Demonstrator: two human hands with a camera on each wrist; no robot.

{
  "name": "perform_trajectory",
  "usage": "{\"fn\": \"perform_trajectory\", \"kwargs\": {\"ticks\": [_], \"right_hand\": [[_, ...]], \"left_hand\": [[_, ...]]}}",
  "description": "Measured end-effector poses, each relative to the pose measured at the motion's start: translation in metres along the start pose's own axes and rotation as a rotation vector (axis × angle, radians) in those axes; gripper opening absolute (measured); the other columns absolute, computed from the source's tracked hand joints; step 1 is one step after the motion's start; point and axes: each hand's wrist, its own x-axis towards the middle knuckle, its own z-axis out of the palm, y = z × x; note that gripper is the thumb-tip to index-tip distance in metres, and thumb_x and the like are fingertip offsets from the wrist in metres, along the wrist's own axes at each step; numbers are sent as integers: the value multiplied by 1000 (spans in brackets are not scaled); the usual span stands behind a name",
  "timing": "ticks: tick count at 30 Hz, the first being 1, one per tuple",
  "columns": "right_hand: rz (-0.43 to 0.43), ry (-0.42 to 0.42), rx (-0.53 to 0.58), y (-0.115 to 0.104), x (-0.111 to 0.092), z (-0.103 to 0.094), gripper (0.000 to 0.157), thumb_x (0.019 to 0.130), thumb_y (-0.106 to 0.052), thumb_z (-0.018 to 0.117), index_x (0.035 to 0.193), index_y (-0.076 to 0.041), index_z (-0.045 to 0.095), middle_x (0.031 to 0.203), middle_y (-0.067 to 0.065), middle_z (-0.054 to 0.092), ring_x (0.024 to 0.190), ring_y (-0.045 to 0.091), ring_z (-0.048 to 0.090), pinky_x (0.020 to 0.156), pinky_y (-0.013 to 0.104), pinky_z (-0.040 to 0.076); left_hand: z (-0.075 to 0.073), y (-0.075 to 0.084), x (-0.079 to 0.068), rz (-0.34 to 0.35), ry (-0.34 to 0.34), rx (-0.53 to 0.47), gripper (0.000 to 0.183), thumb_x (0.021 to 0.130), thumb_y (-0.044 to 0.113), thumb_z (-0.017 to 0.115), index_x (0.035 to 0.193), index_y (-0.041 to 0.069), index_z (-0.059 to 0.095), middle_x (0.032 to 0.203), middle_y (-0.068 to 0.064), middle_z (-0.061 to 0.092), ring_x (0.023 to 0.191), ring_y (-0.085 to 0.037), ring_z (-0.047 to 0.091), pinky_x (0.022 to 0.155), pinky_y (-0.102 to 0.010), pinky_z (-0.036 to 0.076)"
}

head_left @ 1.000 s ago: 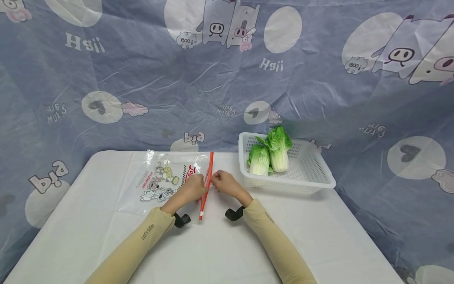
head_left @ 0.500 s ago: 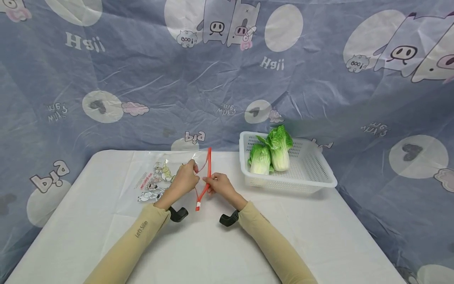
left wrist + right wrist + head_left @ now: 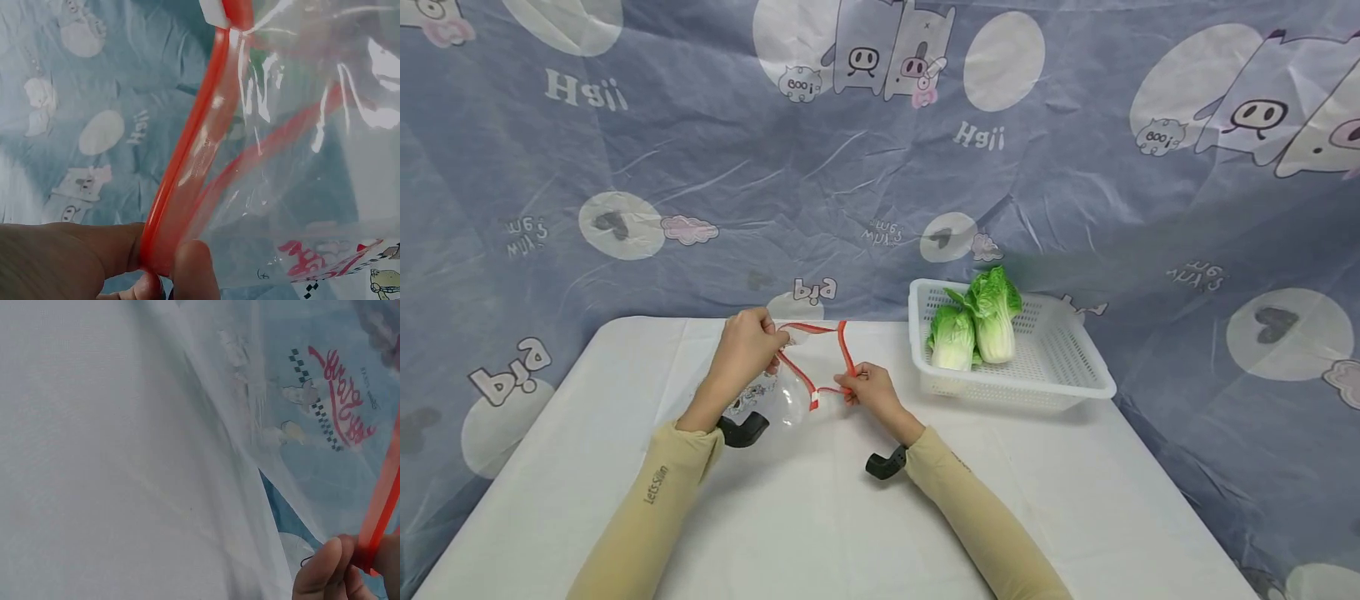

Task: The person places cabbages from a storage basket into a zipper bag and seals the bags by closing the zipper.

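Note:
A clear zip bag [image 3: 790, 398] with a red zip strip and printed cartoon figures is held between both hands, its mouth spread into a wide four-sided gap. My left hand [image 3: 747, 346] pinches the far-left side of the red rim. On the opposite side, my right hand [image 3: 872, 390] pinches the rim near its lower right corner. In the left wrist view, thumb and finger grip the red zip strip [image 3: 187, 156], and the other strip curves away behind the clear plastic. The right wrist view shows fingertips [image 3: 322, 572] closed on the red strip, with the bag's red lettering beyond.
A white perforated plastic basket [image 3: 1045, 383] stands at the back right of the white-covered table [image 3: 865, 525]. Two heads of Chinese cabbage lie inside, a shorter one [image 3: 952, 337] and a taller one [image 3: 995, 321]. A blue-grey printed curtain [image 3: 850, 192] hangs behind the table.
My left hand has drawn its side of the bag's rim left and up, spreading the mouth wide. My right hand has taken hold of the red strip and moved only slightly since.

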Motion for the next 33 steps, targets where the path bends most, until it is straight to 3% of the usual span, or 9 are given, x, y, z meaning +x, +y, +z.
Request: {"fn": "perform_trajectory", "kwargs": {"ticks": [7, 12, 21, 26, 30, 33], "right_hand": [[30, -25, -31, 1, 0, 3, 16, 88, -12, 69, 85, -3, 57, 66, 12, 64, 49, 9, 57, 52, 25, 53], [52, -51, -50, -1, -1, 5, 13, 89, -12, 68, 86, -3, 58, 81, 27, 67, 50, 10, 57, 52, 25, 54], [19, -52, -45, -10, -10, 9, 21, 85, -19, 74, 82, -7, 57, 64, 5, 60, 49, 8, 53, 51, 23, 51], [-14, -69, -43, -16, -16, 12, 20, 86, -19, 73, 82, -8, 58, 62, 0, 57, 47, 7, 52, 49, 20, 48], [-33, -65, -27, -18, -17, 13, 19, 87, -17, 71, 80, -8, 55, 59, -2, 57, 46, 7, 50, 48, 19, 46], [-59, -49, -32, -18, -16, 13, 20, 88, -16, 70, 79, -9, 54, 57, -3, 57, 44, 7, 50, 47, 23, 47]], "left_hand": [[-28, 2, -4, 19, 55, -3, 9, 86, 4, 60, 91, -1, 53, 71, -12, 59, 44, -18, 62, 46, -31, 53], [-33, 6, -7, 30, 100, 5, 7, 86, 3, 60, 92, -1, 57, 70, -13, 61, 44, -16, 61, 45, -28, 51], [-14, 12, -12, 122, 120, 174, 8, 82, -3, 61, 79, 1, 54, 63, -13, 60, 42, -14, 53, 43, -26, 42], [-1, 12, -13, 117, 80, 333, 5, 83, -4, 54, 88, -4, 52, 64, -16, 58, 49, -21, 49, 45, -32, 37], [6, 9, -14, 76, -53, 418, 35, 79, -6, 58, 112, -17, 48, 74, -26, 63, 53, -26, 54, 47, -36, 42], [17, 4, -17, 60, -185, 512, 40, 78, -5, 63, 113, -15, 48, 77, -25, 64, 57, -27, 59, 49, -36, 46]]}}
